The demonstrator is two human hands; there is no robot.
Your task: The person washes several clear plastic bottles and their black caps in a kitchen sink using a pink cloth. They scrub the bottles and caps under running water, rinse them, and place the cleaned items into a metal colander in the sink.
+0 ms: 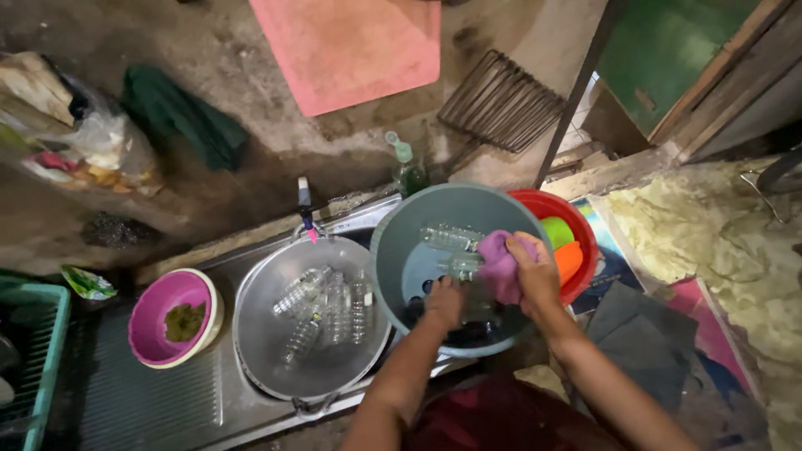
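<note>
Both hands reach into a grey bucket (393, 250): the right hand (535, 271) grips a purple cloth (501, 266), the left hand (443, 302) holds a clear plastic bottle (462, 267). Left of it, a metal basin (259, 334) holds more bottles (326, 313); farther left sits a pink bowl (159, 309).

Purple cloth (499, 266) bunched over clear plastic bottle (464, 269), inside tilted grey basin (393, 242).

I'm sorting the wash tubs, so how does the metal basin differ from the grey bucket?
The metal basin is shallow and shiny; the grey bucket is deeper, matte plastic. No hand is in the basin, while the left hand and right hand, holding a purple cloth, work in the bucket. Both hold clear plastic bottles.
</note>
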